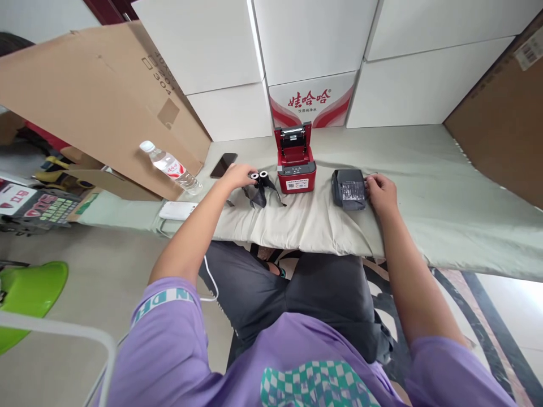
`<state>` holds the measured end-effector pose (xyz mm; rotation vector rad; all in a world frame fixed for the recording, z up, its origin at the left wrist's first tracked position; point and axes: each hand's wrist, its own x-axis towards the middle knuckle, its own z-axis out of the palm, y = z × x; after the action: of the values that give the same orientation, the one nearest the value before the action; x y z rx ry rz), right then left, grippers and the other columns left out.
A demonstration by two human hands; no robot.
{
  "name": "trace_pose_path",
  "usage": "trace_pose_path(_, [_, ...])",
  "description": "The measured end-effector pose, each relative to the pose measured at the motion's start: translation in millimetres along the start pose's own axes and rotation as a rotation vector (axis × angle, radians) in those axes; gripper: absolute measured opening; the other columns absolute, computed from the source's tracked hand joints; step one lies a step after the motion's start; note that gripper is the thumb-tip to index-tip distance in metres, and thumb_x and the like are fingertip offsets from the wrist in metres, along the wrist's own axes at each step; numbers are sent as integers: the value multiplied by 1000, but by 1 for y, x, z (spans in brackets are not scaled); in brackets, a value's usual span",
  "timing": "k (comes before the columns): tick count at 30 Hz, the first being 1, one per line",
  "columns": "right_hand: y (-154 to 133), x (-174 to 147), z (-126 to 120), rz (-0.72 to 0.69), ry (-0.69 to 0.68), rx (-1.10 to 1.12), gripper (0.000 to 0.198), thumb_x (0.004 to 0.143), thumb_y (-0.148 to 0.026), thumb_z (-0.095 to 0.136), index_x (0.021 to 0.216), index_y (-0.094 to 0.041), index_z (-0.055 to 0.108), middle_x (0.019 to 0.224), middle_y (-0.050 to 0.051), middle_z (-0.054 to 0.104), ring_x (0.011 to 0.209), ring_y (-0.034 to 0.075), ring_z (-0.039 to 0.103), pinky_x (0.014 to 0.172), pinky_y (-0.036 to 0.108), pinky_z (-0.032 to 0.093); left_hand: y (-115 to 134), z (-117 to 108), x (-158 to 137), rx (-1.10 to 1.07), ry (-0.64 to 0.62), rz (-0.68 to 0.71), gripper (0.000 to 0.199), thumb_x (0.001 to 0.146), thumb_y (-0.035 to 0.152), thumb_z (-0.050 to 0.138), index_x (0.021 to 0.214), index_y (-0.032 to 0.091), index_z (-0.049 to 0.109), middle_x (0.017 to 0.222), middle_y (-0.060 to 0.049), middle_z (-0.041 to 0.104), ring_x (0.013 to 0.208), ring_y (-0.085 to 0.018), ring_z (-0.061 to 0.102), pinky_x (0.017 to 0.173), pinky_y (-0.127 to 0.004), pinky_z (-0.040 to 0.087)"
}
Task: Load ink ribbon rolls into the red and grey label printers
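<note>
My left hand reaches over the cloth with its fingers closed at a small black ribbon roll with a white core. A second roll sits against it, and loose dark film trails below both. To their right stands a red and black label printer with its lid raised. My right hand is beside a dark grey boxy device with a worn label. Its fingers are curled near the device's right side; what they hold, if anything, is hidden.
A dark phone, a tilted water bottle and a white power bank-like block lie on the left of the cloth-covered bench. White boxes line the back. Cardboard leans at left. A green chair stands lower left.
</note>
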<state>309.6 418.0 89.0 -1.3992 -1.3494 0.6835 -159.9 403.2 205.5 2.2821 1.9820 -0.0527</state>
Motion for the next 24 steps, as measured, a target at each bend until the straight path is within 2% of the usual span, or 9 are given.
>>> trace_pose_path(3, [-4,-1,1,-7,1,-9,36,81,-58,60,83,-23,68,68,3,63,55,18,53,57,35,46,-5,-1,-2,-138,67,46,39,75,28,68,112,25,81,109,-5,80,109,-28,71,100,-35,49])
trace_pose_path(6, [-5,-1,2,-22,8,-25,38,81,-60,60,82,-22,68,67,3,63,56,19,54,59,36,47,-14,-9,-9,-450,179,63,51,72,30,68,121,20,78,116,-8,78,106,-27,71,96,-34,53])
trace_pose_path(9, [-2,0,3,-20,10,-17,39,81,-61,60,82,-23,69,67,4,65,56,19,54,58,37,47,-10,-19,-19,-785,237,37,66,78,40,67,140,19,67,115,-9,76,103,-25,72,94,-36,56])
trace_pose_path(11, [0,1,3,-25,9,-14,40,82,-63,61,81,-24,69,67,4,65,56,19,54,58,36,48,1,-26,-26,-896,253,0,74,83,48,66,152,23,55,111,-8,76,102,-24,73,91,-37,58])
trace_pose_path(13, [1,1,3,-29,7,-10,41,81,-64,61,81,-24,68,66,3,64,55,18,53,57,36,47,14,-32,-29,-935,271,-32,77,87,55,66,157,28,48,111,-8,76,103,-25,73,89,-38,60])
trace_pose_path(15, [0,1,2,-25,5,-7,41,81,-65,61,81,-24,68,66,3,63,55,18,53,56,35,46,27,-37,-28,-978,264,-7,74,89,59,66,156,30,49,116,-8,75,108,-27,73,89,-39,60])
trace_pose_path(19, [-4,0,1,-1,-7,-7,40,81,-63,62,83,-24,68,68,2,64,54,18,54,58,37,47,54,-43,-9,-1020,174,179,67,87,50,72,145,20,60,128,-11,73,115,-30,69,97,-42,57])
trace_pose_path(24, [-6,-1,1,10,-6,4,35,81,-58,61,81,-24,67,68,2,63,52,18,53,60,38,48,84,-40,33,-666,183,296,44,83,35,74,122,15,75,126,-12,75,117,-28,68,108,-42,50])
